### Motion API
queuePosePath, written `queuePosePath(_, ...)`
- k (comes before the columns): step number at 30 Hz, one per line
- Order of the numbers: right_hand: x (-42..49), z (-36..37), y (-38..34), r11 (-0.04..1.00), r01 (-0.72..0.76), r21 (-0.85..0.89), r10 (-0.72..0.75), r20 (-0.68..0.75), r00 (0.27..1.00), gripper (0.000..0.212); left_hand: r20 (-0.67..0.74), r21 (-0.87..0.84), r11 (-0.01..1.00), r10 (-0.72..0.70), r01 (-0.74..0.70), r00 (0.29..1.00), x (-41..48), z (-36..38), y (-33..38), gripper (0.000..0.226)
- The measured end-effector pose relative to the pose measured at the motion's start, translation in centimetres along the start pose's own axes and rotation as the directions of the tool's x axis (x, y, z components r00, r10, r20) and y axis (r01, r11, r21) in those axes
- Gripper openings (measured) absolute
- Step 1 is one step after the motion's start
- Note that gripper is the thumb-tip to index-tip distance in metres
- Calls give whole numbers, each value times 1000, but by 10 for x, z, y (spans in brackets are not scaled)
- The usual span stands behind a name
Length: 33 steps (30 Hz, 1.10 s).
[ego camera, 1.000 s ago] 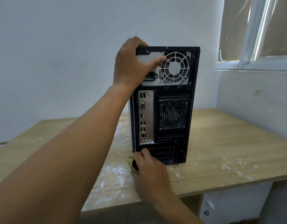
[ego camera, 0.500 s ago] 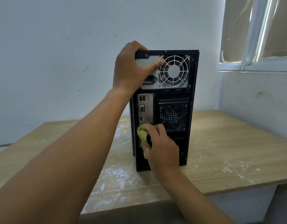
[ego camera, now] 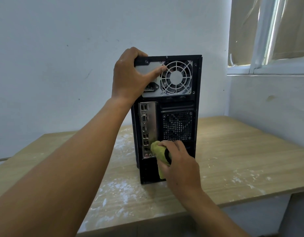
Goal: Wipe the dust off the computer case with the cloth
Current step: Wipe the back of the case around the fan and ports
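Upright on the worktop (ego camera: 233, 151), the computer case (ego camera: 197, 117) shows its rear panel. At its top corner the left hand (ego camera: 129, 77) grips the edge, steadying it. Lower down, the right hand (ego camera: 178, 161) clutches the bunched cloth (ego camera: 159, 152) against the ports. A hard rub could snag cloth fibres on the connectors, or tip the tall case if the upper grip slackens.

left arm (ego camera: 76, 165) outstretched, left hand (ego camera: 130, 77) gripping up high — right hand (ego camera: 181, 163) lower, curled tight
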State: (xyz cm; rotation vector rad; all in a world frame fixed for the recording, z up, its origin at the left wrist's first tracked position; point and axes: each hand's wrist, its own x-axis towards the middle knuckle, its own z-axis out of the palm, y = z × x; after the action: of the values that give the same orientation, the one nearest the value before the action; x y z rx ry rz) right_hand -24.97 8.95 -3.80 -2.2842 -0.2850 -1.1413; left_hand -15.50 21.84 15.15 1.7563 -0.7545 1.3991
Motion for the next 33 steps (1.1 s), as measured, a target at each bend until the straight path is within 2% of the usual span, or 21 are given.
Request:
queuePosePath(3,3,-13,12,982,-185,48,186,-17,982,36,0,4,1000,0,0,1000,0,0,0,56)
queuePosePath(7,7,-34,32,968,-249,-3,249,-53,967,33,-1,4,1000,-2,2,1000,-1,0,0,57)
queuePosePath(9,17,-45,35,968,-253,1,252,-89,964,30,-2,3,1000,-8,8,1000,-1,0,1,56)
queuePosePath(14,62,-72,33,969,-206,137,236,-258,937,27,-5,-3,1000,-17,17,1000,-1,0,1,55)
queuePosePath(19,67,-62,36,971,-179,156,208,-197,958,27,-1,-3,1000,-18,18,1000,-1,0,1,55)
queuePosePath(27,14,-36,47,984,-173,29,175,-94,980,38,6,-1,1000,-21,21,1000,-1,-1,2,51)
queuePosePath(30,26,-42,41,991,-136,11,136,-137,981,38,7,5,1000,-15,15,1000,-1,-1,2,50)
queuePosePath(33,53,-56,29,984,-142,108,165,-245,955,34,10,3,1000,-16,16,1000,-1,-2,3,50)
